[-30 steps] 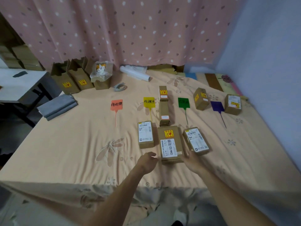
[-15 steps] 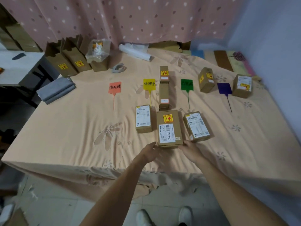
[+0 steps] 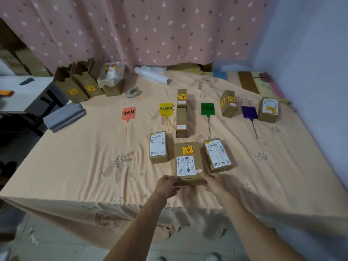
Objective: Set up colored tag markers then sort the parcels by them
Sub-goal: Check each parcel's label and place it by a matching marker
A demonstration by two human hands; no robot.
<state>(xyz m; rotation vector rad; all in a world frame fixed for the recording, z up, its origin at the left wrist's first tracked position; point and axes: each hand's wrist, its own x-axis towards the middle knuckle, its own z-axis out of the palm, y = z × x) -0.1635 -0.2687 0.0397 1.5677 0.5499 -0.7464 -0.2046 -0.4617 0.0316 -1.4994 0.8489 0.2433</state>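
Four tag markers lie in a row on the peach bed: an orange tag [image 3: 128, 113], a yellow tag [image 3: 166, 109], a green tag [image 3: 207, 109] and a purple tag [image 3: 249, 112]. A brown middle parcel [image 3: 188, 162] with a yellow sticker and a white label sits at the front. My left hand [image 3: 166, 186] grips its near left corner. My right hand [image 3: 214, 183] grips its near right corner. A left parcel [image 3: 158, 147] and a right parcel [image 3: 218, 155] flank it. Two narrow parcels [image 3: 181, 119] lie between the yellow and green tags.
Two more parcels [image 3: 228, 103] [image 3: 268, 109] stand by the purple tag. At the back left are several open cartons [image 3: 81, 87], a plastic-bagged item [image 3: 111, 74], a tape roll [image 3: 133, 92] and folded grey cloth [image 3: 65, 117]. A white roll [image 3: 152, 77] lies by the curtain.
Both hands have closed in on the middle parcel's near corners and taken hold of it. The parcel has shifted slightly toward me; my head moved back.
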